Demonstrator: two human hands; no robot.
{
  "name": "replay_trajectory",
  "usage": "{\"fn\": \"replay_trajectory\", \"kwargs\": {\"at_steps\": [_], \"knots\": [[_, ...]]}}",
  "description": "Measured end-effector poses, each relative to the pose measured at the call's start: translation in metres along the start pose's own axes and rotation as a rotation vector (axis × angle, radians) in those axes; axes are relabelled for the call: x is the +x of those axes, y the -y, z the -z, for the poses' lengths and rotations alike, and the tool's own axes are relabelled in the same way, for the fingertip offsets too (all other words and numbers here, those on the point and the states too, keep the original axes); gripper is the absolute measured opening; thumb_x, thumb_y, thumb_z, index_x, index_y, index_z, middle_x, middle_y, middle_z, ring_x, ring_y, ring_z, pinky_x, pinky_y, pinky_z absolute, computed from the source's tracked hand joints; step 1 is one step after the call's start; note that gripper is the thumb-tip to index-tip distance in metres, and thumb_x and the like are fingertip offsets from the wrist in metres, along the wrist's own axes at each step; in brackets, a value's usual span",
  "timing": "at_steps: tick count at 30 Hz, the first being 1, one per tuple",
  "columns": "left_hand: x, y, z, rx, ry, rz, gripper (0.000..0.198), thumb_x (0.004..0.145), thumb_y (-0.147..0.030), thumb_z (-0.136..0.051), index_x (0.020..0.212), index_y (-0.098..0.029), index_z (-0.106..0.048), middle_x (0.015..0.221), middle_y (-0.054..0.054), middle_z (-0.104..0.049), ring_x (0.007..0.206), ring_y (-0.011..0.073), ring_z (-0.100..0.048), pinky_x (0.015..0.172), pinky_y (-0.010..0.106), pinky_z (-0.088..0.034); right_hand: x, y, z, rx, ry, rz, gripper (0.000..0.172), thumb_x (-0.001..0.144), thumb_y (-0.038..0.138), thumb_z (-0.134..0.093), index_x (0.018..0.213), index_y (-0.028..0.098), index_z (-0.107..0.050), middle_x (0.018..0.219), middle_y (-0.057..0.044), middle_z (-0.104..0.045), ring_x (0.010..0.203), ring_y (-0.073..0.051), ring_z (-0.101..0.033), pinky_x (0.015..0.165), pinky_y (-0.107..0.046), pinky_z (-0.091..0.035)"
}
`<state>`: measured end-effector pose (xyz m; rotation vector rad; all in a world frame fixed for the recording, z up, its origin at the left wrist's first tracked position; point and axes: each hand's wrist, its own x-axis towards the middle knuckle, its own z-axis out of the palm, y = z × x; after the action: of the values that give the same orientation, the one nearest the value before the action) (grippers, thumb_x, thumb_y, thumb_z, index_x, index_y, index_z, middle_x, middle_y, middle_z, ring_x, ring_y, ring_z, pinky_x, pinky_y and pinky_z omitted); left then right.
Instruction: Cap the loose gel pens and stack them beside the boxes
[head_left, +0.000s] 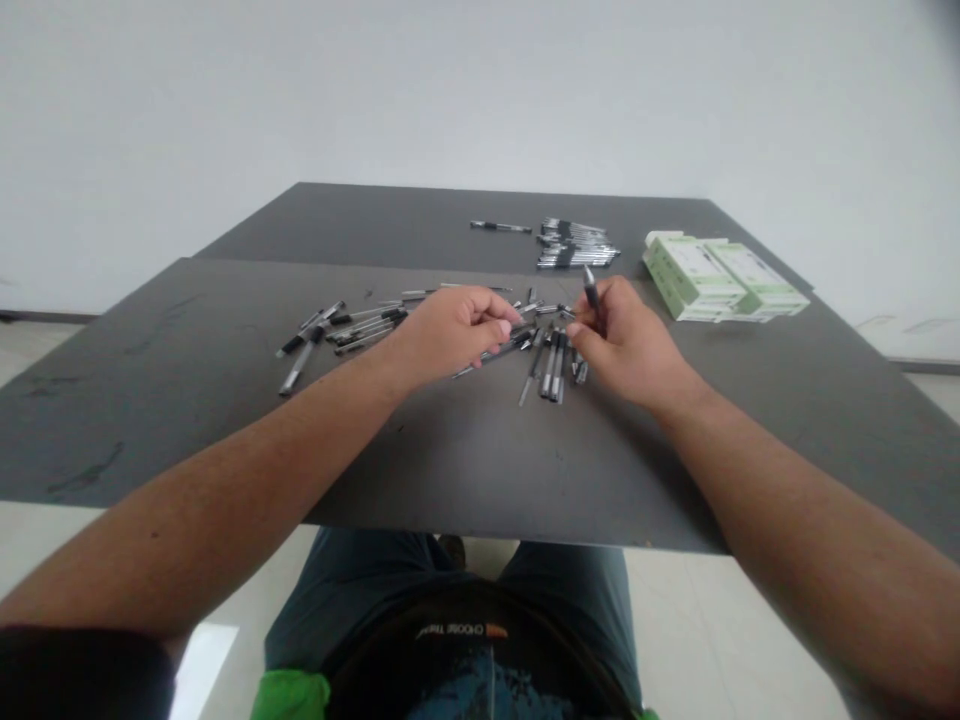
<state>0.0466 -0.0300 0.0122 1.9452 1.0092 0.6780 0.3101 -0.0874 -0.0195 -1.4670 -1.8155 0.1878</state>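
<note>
Both hands work over a scatter of loose pens and pen parts (352, 328) on a dark grey table (225, 400). My left hand (450, 330) is curled, its fingertips pinching a thin pen part (499, 352) that lies low over the table. My right hand (626, 340) is closed round a black pen (591, 290) that sticks up from its fingers. A small bunch of pens (553, 365) lies between the two hands.
A tidy pile of pens (574, 245) and one single pen (501, 227) lie at the far side. Green-and-white boxes (720, 278) stand at the far right. A white wall rises behind the table. My legs show below the near edge.
</note>
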Motion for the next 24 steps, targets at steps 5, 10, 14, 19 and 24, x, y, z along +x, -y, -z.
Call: {"fn": "replay_trajectory", "kwargs": {"at_steps": [5, 10, 14, 19, 24], "knots": [[0.000, 0.014, -0.018, -0.301, 0.076, 0.063, 0.014, 0.101, -0.013, -0.066, 0.109, -0.016, -0.077, 0.078, 0.002, -0.074, 0.065, 0.0135, -0.069, 0.053, 0.022, -0.057, -0.008, 0.014, 0.003, 0.038, 0.148, 0.117, 0.019, 0.098, 0.043, -0.074, 0.107, 0.026, -0.071, 0.084, -0.001, -0.076, 0.071, -0.021, -0.066, 0.068, -0.033, -0.050], [-0.012, 0.016, -0.020, -0.405, 0.187, 0.093, 0.006, 0.102, -0.013, -0.068, 0.106, -0.016, -0.073, 0.074, -0.001, -0.073, 0.060, 0.0121, -0.068, 0.051, 0.019, -0.057, -0.011, 0.021, -0.002, 0.041, 0.190, 0.285, 0.013, 0.102, 0.036, -0.076, 0.101, 0.024, -0.075, 0.082, -0.001, -0.077, 0.066, -0.017, -0.065, 0.066, -0.030, -0.047], [-0.018, 0.015, -0.021, -0.370, 0.211, 0.082, 0.006, 0.103, -0.014, -0.068, 0.106, -0.016, -0.073, 0.072, -0.002, -0.073, 0.058, 0.0106, -0.067, 0.053, 0.018, -0.058, -0.013, 0.022, -0.004, 0.012, 0.213, 0.340, 0.011, 0.104, 0.029, -0.075, 0.095, 0.024, -0.073, 0.079, 0.000, -0.076, 0.067, -0.016, -0.066, 0.066, -0.029, -0.046], [-0.022, 0.020, -0.022, -0.311, 0.200, -0.018, 0.015, 0.106, -0.020, -0.067, 0.115, -0.016, -0.078, 0.081, 0.001, -0.079, 0.065, 0.0114, -0.071, 0.055, 0.018, -0.060, -0.014, 0.026, -0.001, 0.022, 0.218, 0.333, 0.012, 0.106, 0.028, -0.075, 0.095, 0.024, -0.072, 0.080, 0.002, -0.075, 0.066, -0.015, -0.065, 0.064, -0.027, -0.045], [-0.023, 0.025, -0.023, -0.293, 0.176, -0.111, 0.026, 0.106, -0.023, -0.065, 0.127, -0.015, -0.079, 0.092, 0.004, -0.085, 0.073, 0.0133, -0.077, 0.059, 0.019, -0.064, -0.015, 0.029, 0.004, 0.017, 0.198, 0.302, 0.013, 0.107, 0.030, -0.074, 0.095, 0.024, -0.072, 0.080, 0.001, -0.076, 0.067, -0.016, -0.066, 0.064, -0.029, -0.045]]}}
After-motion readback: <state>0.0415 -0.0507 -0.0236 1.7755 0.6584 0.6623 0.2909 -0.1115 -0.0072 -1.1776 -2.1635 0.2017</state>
